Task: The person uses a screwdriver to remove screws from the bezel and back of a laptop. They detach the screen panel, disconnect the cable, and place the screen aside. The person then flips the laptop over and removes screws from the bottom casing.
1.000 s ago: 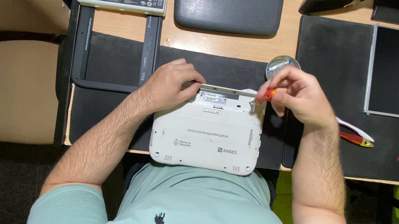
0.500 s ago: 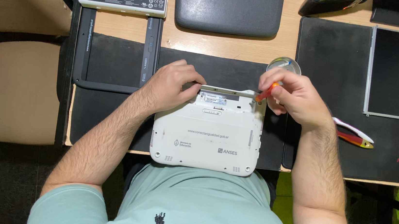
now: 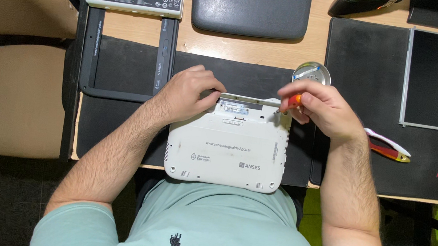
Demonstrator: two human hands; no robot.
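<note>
A small white plastic laptop [image 3: 227,145], turned underside up, is laid on a black desk mat [image 3: 127,71] at the near edge of the wooden desk [image 3: 247,48], just in front of the seated person. Its far left corner is covered by the left hand [image 3: 189,96], fingers curled loosely on the casing, while a slim orange-handled screwdriver [image 3: 294,100] is pinched in the closed right hand [image 3: 322,109] at the far right corner. A round metal dish [image 3: 312,73] is placed just beyond the right hand, a long white battery pack [image 3: 134,0] on a black laptop bezel frame [image 3: 92,46] far left, and a bare screen panel [image 3: 433,79] far right.
</note>
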